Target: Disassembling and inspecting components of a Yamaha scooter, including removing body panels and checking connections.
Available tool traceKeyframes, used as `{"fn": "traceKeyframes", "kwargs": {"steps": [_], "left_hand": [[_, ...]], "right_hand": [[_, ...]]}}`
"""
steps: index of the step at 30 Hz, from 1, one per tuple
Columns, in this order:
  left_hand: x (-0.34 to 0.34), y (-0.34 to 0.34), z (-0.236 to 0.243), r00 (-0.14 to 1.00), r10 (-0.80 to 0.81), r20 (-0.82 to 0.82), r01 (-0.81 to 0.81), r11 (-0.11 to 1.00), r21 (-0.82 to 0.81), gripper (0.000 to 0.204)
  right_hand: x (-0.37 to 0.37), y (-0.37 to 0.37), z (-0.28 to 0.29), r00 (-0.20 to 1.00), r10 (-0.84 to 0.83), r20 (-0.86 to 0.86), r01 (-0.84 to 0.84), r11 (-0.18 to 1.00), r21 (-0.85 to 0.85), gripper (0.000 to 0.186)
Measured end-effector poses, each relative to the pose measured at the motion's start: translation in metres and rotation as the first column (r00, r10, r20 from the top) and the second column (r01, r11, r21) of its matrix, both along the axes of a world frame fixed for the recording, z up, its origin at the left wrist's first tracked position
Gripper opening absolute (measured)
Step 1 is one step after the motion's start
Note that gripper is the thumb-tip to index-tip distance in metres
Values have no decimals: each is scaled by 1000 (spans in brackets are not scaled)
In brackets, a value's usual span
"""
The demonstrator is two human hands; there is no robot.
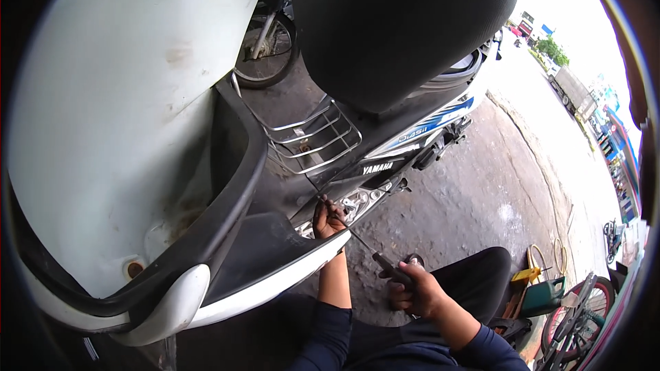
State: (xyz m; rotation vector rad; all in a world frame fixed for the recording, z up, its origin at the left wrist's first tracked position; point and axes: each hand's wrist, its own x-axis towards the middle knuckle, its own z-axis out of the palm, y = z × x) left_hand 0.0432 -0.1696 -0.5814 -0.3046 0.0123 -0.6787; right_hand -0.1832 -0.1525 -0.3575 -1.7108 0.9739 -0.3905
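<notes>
My right hand [416, 287] grips the dark handle of a screwdriver [383, 264], whose thin shaft angles up and left toward the scooter's lower side. My left hand [328, 218] is curled at the far end of that shaft, beside exposed metal parts [361, 203] under the floorboard edge; what exactly its fingers pinch is too small to tell. Around it are the white-edged lower side panel [234, 306], the black floorboard [275, 192] and a wire rack [316, 137] on the floorboard.
The white front shield [110, 96] fills the left, the black seat [395, 20] the top. Another motorbike's wheel [268, 62] stands behind. At lower right are a green container [540, 295] and a red-rimmed bicycle wheel [567, 323]. A street with a truck [574, 96] lies beyond the pavement [474, 185].
</notes>
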Motion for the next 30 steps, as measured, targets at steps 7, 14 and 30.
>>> {"fn": "traceKeyframes", "kwargs": {"steps": [7,14,30], "left_hand": [[5,-3,6,997,-16,-70,16,1000,-12,19],[4,3,23,986,-69,-153,72,997,14,16],[3,3,16,981,-158,-112,156,987,-34,26]], "right_hand": [[4,-8,-5,978,210,-11,-130,562,-817,30],[3,-4,3,983,169,-76,-170,656,-736,38],[-15,-26,-11,973,194,-123,-229,793,-565,38]]}}
